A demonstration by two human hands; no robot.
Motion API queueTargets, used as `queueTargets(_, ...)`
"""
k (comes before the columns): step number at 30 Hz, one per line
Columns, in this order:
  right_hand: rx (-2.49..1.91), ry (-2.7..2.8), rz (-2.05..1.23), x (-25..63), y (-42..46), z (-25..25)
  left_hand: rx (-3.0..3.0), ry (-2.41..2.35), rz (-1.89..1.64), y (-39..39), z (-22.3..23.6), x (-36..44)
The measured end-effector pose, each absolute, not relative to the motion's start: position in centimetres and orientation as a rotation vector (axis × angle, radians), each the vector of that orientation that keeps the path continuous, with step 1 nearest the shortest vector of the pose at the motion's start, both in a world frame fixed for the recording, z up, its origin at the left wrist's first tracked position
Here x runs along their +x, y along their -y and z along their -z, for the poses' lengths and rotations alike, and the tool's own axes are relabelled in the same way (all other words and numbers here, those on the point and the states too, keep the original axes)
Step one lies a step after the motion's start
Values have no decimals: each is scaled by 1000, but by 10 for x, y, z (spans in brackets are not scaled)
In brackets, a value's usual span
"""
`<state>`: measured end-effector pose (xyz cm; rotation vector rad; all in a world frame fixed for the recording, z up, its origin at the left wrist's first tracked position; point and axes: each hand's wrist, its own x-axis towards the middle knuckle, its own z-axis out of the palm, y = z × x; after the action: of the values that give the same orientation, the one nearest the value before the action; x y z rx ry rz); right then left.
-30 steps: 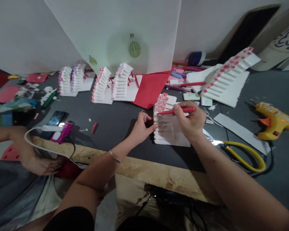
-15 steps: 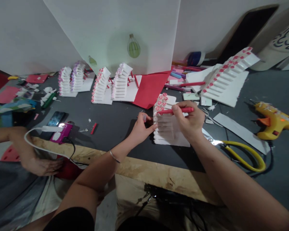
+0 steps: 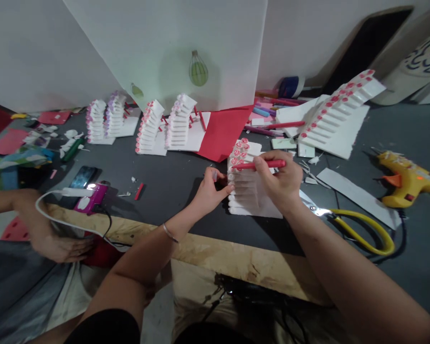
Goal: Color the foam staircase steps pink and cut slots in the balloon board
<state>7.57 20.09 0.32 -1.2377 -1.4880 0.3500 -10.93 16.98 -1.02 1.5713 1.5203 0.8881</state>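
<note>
Where the dark worktop (image 3: pixel 172 196) nears its wooden front edge (image 3: pixel 236 246), a white stepped model (image 3: pixel 244 184) sits between two hands: the left hand (image 3: pixel 209 191), fingers slightly apart, thumb touching its left side; the right hand (image 3: pixel 281 179), fingers pinching a red pen (image 3: pixel 248 166) against it.

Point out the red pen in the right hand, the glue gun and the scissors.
Red pen (image 3: pixel 277 164): head view, rear end of its barrel.
Glue gun (image 3: pixel 411 178): head view, yellow body.
Scissors (image 3: pixel 389 243): head view, yellow handle.

The right hand (image 3: pixel 282 179) hides part of the red pen (image 3: pixel 243 166), and the right edge cuts off the glue gun (image 3: pixel 403 179).
</note>
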Motion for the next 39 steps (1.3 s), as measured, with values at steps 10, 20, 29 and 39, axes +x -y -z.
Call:
queueTargets(10, -1210, 1501, -324, 76, -201, -2, 1568, -1521, -894, -169, 10, -109)
queueTargets(20, -1195, 1509, -351, 75, -201, -2, 1562, -1527, -887, -169, 8, -109)
queueTargets(29, -1187, 1546, -276, 75, -201, -3, 1565, -1513, -892, -170, 9, -109)
queueTargets(39, -1078, 1609, -261, 75, -201, -4, 1545, -1500, -902, -170, 9, -108)
